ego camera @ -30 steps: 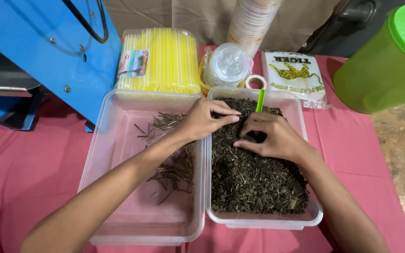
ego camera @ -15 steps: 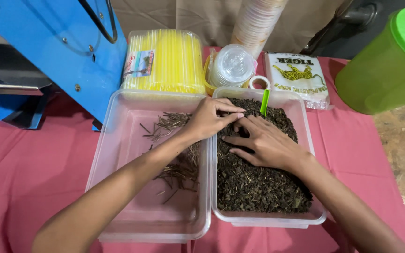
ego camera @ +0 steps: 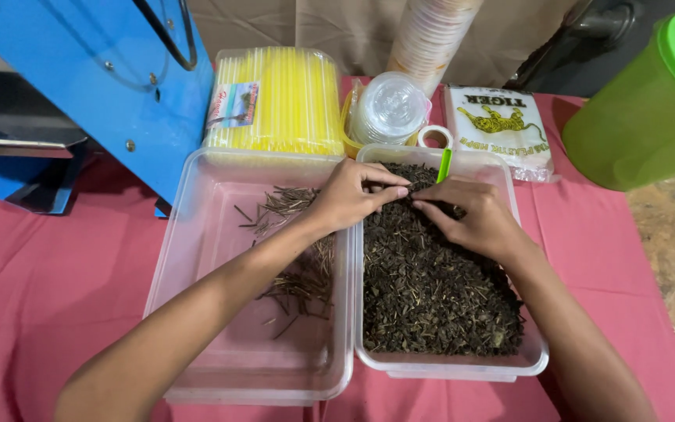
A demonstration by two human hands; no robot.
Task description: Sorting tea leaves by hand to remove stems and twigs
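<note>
Bare forearms, seemingly no sleeves or rings.

You see dark brown-black dried leaves (ego camera: 431, 289) in a clear tub (ego camera: 453, 366). The straws (ego camera: 275, 101) are yellow, the cloth (ego camera: 48, 273) pink, the jug (ego camera: 642, 109) green.

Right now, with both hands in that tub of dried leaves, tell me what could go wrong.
The left hand reaches across the shared rims, so leaves could drop among the sorted stems in the left tub. The right hand works beside the green scoop handle and might knock it over. The right tub is heaped with dried leaves almost to its rim, so raking could spill some onto the pink cloth.
</note>
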